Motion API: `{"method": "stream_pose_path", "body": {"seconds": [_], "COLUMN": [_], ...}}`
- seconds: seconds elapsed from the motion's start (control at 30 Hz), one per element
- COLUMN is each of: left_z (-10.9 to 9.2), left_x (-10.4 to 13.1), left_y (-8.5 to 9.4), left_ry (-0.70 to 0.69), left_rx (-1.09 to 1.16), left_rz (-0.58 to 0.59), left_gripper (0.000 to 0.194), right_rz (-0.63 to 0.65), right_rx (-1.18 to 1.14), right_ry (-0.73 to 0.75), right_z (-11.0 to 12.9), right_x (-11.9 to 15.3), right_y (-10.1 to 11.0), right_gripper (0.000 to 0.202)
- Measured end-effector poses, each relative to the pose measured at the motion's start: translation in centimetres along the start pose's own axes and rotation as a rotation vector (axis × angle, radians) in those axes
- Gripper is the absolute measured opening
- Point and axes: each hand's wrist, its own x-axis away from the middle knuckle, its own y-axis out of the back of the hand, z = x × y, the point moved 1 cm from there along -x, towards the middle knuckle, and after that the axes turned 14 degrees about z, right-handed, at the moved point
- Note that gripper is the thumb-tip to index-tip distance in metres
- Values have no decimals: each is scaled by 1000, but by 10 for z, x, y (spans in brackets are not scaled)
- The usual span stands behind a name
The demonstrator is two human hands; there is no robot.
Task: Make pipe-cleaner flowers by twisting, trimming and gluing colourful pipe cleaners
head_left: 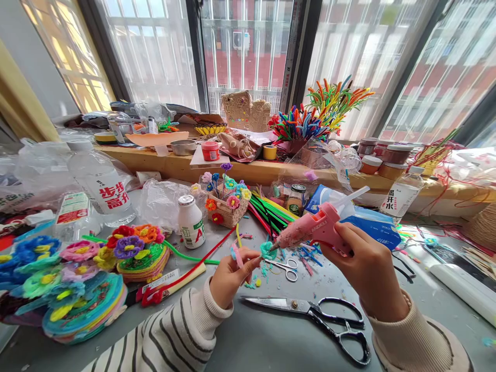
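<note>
The glue gun (315, 226) is pink, with a white glue stick (355, 195) standing out from its rear; it is held with its nozzle pointing down-left, at the small turquoise flower (268, 250), which is fluffy and is held above the tabletop (248, 338).

Two scissors (290, 269) lying on table (248, 346), larger pair (300, 306) nearer front edge; one glue gun (310, 227) being held; one flower basket (229, 214) standing toward back edge.

On the table (251, 333), around small scissors (287, 267): large scissors (295, 305) toward six o'clock, milk bottle (191, 226) at ten, basket (232, 214) of flowers (233, 201) at eleven, jar (296, 200) at twelve, water bottle (402, 194) at two. Behind, paint pots (396, 154) on the ledge (248, 171), toward one.
</note>
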Motion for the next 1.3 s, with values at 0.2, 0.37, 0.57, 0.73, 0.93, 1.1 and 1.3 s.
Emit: {"method": "stream_pose_path", "body": {"seconds": [0.2,0.37,0.57,0.73,0.93,1.1,1.3], "left_z": [2,1,0,2,1,0,-4], "left_x": [0,0,1,0,0,0,-1], "left_y": [1,0,0,1,0,0,2], "left_ry": [11,29,37,32,54,43,68], "left_rx": [-17,-10,-1,6,-6,85,550], "left_rz": [-5,-20,-21,-32,-57,-44,75], "left_gripper": [18,22,23,21,24,19,17], "right_rz": [-10,-15,-6,-12,-55,-63,-42], "right_rx": [3,42,133,169,189,178,104], "right_ry": [4,27,71,79,55,-7,-240], "right_z": [1,2,5,6,4,4,-17], "right_x": [0,1,2,5,4,1,-3], "right_y": [0,1,6,7,6,5,-4], "right_gripper": [13,13,12,16,19,19,33]}}
